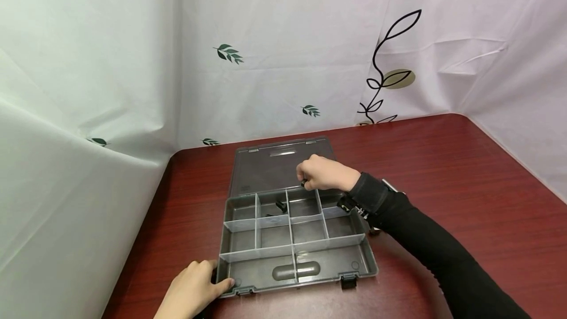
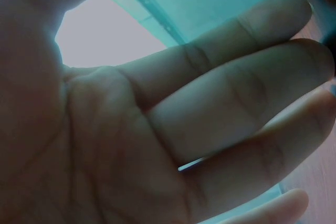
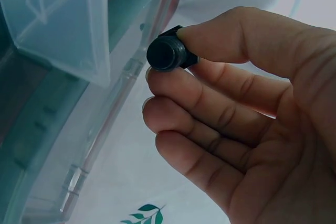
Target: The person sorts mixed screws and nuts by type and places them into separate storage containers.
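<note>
Right grip [image 1: 325,174] pinches a small black cylindrical piece [image 3: 166,54], a translucent grey plastic compartment box [image 1: 274,237] below; left grip [image 1: 195,285], clasping the box's corner, should brace it firmly.

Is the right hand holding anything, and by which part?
Yes: the right hand pinches a small black piece just behind its round end.

Organizer box [image 1: 334,261]: open from above; upright dividers [image 1: 267,250] block sideways passage.
Back-row compartment 2 from left [image 1: 267,203]: small black part [image 1: 281,206] inside.
Front-left corner: left hand [image 1: 193,283] in the way.
Back-right corner: right arm [image 1: 412,223] overhead.
Table [image 1: 469,176]: bare stretch right of that arm; curtain [image 1: 283,68] behind.
</note>
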`<state>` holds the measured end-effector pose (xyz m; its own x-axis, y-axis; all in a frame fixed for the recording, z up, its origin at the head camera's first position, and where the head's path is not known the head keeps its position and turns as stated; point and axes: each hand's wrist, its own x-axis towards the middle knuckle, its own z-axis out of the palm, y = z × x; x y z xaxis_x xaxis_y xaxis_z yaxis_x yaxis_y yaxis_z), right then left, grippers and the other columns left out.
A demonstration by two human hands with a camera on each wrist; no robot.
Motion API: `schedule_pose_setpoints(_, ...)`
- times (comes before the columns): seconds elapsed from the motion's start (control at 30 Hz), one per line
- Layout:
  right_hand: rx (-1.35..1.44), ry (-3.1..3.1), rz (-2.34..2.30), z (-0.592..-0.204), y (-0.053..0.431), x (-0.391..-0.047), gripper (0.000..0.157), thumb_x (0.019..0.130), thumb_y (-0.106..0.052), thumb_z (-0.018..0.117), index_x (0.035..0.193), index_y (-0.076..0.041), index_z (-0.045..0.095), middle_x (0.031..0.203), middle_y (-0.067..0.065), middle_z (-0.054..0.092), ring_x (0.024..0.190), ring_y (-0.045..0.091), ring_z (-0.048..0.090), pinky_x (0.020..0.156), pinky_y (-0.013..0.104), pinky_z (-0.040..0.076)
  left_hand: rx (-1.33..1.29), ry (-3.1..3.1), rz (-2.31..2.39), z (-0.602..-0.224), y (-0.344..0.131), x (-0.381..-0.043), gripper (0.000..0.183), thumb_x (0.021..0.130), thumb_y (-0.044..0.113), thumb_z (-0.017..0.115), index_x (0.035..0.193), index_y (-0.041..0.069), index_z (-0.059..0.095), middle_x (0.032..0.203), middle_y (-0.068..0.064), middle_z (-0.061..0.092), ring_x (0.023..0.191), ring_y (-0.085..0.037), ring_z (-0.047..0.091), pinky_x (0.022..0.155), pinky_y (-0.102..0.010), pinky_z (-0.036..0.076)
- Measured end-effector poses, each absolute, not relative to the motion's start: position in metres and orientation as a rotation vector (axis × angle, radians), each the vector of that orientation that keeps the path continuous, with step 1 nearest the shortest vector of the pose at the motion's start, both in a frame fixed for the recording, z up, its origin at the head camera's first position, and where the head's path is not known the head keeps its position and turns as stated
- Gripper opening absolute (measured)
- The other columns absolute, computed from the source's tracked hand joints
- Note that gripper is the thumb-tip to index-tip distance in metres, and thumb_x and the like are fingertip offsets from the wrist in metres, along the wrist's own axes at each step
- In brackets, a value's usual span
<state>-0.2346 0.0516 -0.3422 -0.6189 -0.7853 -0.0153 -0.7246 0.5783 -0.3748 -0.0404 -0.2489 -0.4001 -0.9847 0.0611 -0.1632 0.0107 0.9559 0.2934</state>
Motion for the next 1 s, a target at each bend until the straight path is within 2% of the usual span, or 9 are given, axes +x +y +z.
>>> schedule_pose_setpoints(0.5, -1.353, 2.575, -0.559, -0.348, 0.034, -0.230, 0.015, 0.080, -0.004, 0.061, 0.095, -0.004, 0.062, 0.066, -0.003, 0.051, 0.057, 0.009, 0.045, 0.062, 0.024, 0.040, 0.065, 2.947, 0.438, -0.400, -0.249, -0.040, 0.030, 0.070, 0.042, 0.074, 0.074, 0.016, 0.060, 0.053, 0.005, 0.041, 0.053, -0.015, 0.037, 0.051, -0.035, 0.034)
schedule_pose_setpoints(1.0, -1.455, 2.558, -0.547, -0.348, 0.012, -0.225, 0.012, 0.077, -0.005, 0.060, 0.088, -0.008, 0.061, 0.062, -0.006, 0.050, 0.057, 0.008, 0.044, 0.061, 0.023, 0.039, 0.052, 2.935, 0.432, -0.400, -0.248, -0.040, 0.031, 0.071, 0.043, 0.074, 0.076, 0.016, 0.061, 0.054, 0.005, 0.042, 0.054, -0.015, 0.038, 0.051, -0.036, 0.035)
